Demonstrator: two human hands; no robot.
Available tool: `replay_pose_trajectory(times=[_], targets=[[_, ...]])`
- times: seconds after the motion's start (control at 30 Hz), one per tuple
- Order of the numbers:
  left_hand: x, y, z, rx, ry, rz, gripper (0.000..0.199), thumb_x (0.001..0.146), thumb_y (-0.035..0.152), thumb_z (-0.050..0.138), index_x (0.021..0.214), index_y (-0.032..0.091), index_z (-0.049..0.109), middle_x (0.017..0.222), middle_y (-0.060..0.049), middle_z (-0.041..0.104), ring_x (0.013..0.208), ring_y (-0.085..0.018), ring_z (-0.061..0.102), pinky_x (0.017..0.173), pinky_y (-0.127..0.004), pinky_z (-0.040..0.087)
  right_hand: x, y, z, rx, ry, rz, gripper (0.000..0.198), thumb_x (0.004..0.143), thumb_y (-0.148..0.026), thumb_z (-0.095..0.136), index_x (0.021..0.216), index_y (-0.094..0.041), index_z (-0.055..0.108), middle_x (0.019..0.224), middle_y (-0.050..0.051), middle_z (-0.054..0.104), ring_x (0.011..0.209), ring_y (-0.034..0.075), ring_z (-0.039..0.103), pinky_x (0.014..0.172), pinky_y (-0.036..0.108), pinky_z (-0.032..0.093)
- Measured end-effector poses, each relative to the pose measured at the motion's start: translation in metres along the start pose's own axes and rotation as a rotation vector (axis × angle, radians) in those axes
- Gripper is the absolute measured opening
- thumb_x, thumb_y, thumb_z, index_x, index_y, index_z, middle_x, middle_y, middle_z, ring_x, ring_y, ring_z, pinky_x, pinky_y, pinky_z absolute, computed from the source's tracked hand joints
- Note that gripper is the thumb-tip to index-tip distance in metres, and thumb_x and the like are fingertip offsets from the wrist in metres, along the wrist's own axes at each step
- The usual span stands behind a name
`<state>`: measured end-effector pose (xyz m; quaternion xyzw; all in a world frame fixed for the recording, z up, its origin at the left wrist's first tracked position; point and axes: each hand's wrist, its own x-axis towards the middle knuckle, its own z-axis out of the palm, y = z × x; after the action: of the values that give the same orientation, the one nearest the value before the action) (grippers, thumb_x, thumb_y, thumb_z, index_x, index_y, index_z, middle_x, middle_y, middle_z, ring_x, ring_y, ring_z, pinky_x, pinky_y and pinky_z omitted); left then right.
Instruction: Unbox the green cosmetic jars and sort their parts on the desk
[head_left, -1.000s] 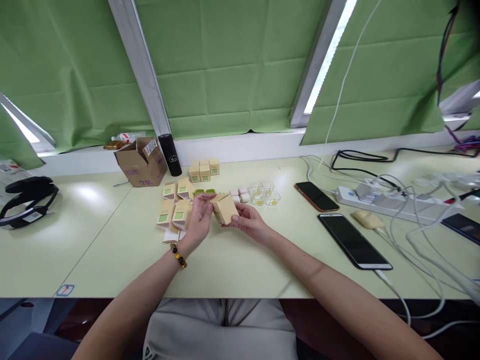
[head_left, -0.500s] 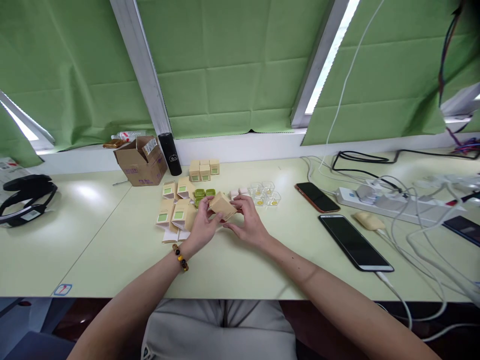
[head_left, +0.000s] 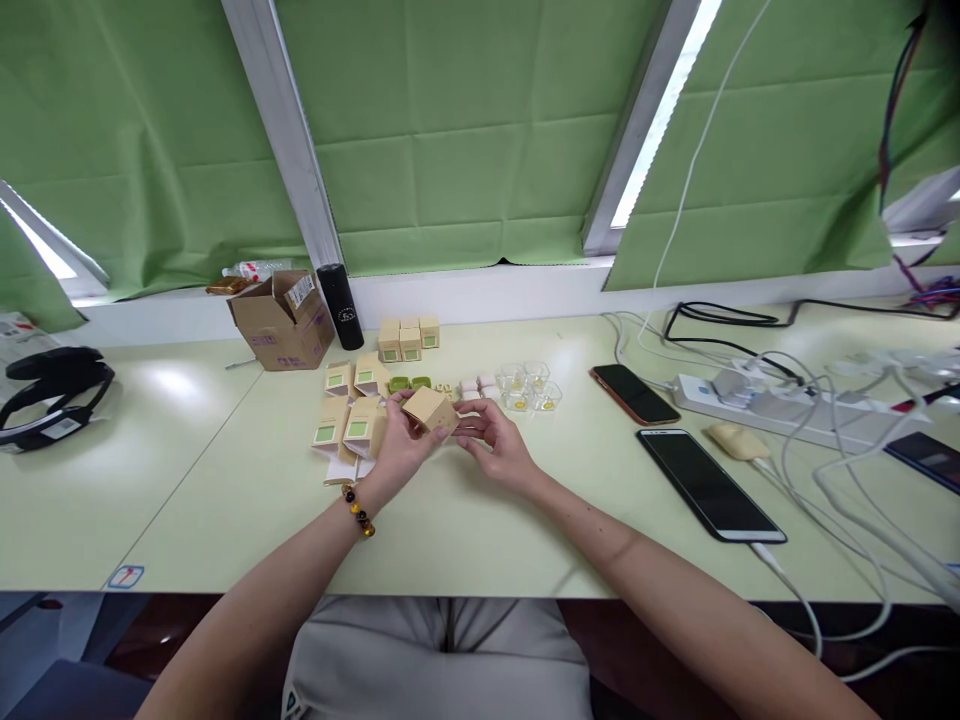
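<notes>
A small tan cardboard box (head_left: 430, 408) is held tilted above the table, gripped between the thumb and fingers of my left hand (head_left: 403, 445). At the box's right end are the bent fingers of my right hand (head_left: 495, 447); they seem to pinch its edge, though the exact contact is partly hidden. Left of my hands stand several open tan boxes with green windows (head_left: 365, 425). Green plastic pieces (head_left: 399, 384) lie just behind the held box. Pale pink pieces (head_left: 487, 382) and clear plastic cups (head_left: 535, 374) with yellow spots sit behind my right hand.
Several closed little boxes (head_left: 409, 343) are grouped near the wall, beside a black bottle (head_left: 340, 307) and a brown carton (head_left: 280, 322). On the right lie two phones (head_left: 709, 485), a power strip (head_left: 795, 412) and tangled cables. A black headset (head_left: 52, 395) is at far left.
The held box has moved slightly left and turned, showing more of its top and right end. My right hand's fingers have curled in at that end.
</notes>
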<state>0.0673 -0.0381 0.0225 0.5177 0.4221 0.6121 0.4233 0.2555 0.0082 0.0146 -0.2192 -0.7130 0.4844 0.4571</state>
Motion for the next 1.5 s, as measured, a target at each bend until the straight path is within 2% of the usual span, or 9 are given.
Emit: replay_pose_trajectory(times=[0.1,0.23,0.33,0.4,0.53,0.73,1.03,1.33,1.5], targets=[[0.002,0.001,-0.004,0.056,0.026,0.053,0.075,0.079,0.045,0.088,0.130,0.024,0.037,0.130,-0.013,0.063,0.120,-0.026,0.068,0.101,-0.045,0.057,0.000,-0.011,-0.003,-0.064,0.068,-0.015,0.031,0.093,-0.033,0.069,0.120,-0.027,0.054,0.131,0.010,0.068,0.099,0.021,0.075,0.092,0.046,0.063],[-0.002,0.008,-0.006,0.408,0.057,0.237,0.059,0.088,0.027,0.078,0.137,0.024,0.046,0.141,-0.015,0.060,0.135,-0.028,0.060,0.114,-0.052,0.050,0.000,-0.019,-0.006,-0.213,0.137,-0.056,0.028,0.096,-0.036,0.065,0.121,-0.027,0.058,0.129,0.010,0.069,0.100,0.022,0.073,0.081,0.040,0.063],[-0.006,0.011,-0.007,0.652,-0.013,0.418,0.056,0.090,0.012,0.067,0.142,0.024,0.049,0.149,-0.014,0.056,0.146,-0.029,0.051,0.122,-0.055,0.043,-0.002,-0.020,-0.005,-0.276,0.134,-0.112,0.030,0.098,-0.036,0.064,0.125,-0.027,0.057,0.127,0.011,0.068,0.101,0.022,0.071,0.079,0.039,0.064],[-0.008,0.010,-0.007,0.727,-0.068,0.468,0.059,0.090,0.007,0.061,0.146,0.024,0.047,0.151,-0.014,0.056,0.147,-0.029,0.051,0.122,-0.055,0.044,-0.004,-0.020,-0.003,-0.303,0.121,-0.157,0.035,0.098,-0.035,0.063,0.131,-0.028,0.054,0.129,0.012,0.066,0.104,0.023,0.069,0.080,0.040,0.064],[-0.009,0.006,-0.007,0.813,-0.111,0.502,0.064,0.090,0.006,0.060,0.150,0.024,0.044,0.152,-0.015,0.056,0.146,-0.030,0.052,0.121,-0.056,0.046,-0.007,-0.018,0.000,-0.352,0.108,-0.219,0.045,0.098,-0.033,0.063,0.139,-0.028,0.047,0.134,0.014,0.060,0.110,0.026,0.066,0.078,0.041,0.065],[-0.011,0.004,-0.004,0.922,-0.118,0.617,0.062,0.091,0.007,0.063,0.148,0.022,0.045,0.149,-0.017,0.060,0.142,-0.031,0.057,0.117,-0.055,0.051,-0.006,-0.013,0.000,-0.424,0.089,-0.289,0.048,0.098,-0.031,0.061,0.142,-0.028,0.042,0.131,0.014,0.058,0.106,0.027,0.064,0.078,0.044,0.065],[-0.013,0.005,-0.002,1.059,-0.123,0.711,0.054,0.097,0.014,0.061,0.148,0.021,0.046,0.146,-0.016,0.064,0.139,-0.030,0.062,0.113,-0.053,0.056,-0.006,-0.010,0.000,-0.490,0.071,-0.269,0.054,0.098,-0.033,0.061,0.147,-0.028,0.038,0.130,0.015,0.058,0.110,0.030,0.064,0.080,0.047,0.064],[-0.014,0.007,-0.001,1.095,-0.143,0.689,0.060,0.094,0.011,0.061,0.151,0.020,0.044,0.146,-0.017,0.064,0.140,-0.031,0.061,0.113,-0.053,0.056,-0.006,-0.010,-0.002,-0.512,0.060,-0.265,0.050,0.102,-0.036,0.056,0.148,-0.026,0.038,0.128,0.016,0.060,0.110,0.030,0.065,0.082,0.048,0.063],[-0.015,0.010,0.000,1.122,-0.174,0.675,0.057,0.095,0.009,0.057,0.151,0.020,0.047,0.148,-0.017,0.063,0.142,-0.031,0.060,0.116,-0.053,0.055,-0.007,-0.010,0.000,-0.548,0.039,-0.245,0.055,0.101,-0.036,0.055,0.152,-0.027,0.035,0.134,0.018,0.058,0.109,0.031,0.066,0.086,0.051,0.063]])
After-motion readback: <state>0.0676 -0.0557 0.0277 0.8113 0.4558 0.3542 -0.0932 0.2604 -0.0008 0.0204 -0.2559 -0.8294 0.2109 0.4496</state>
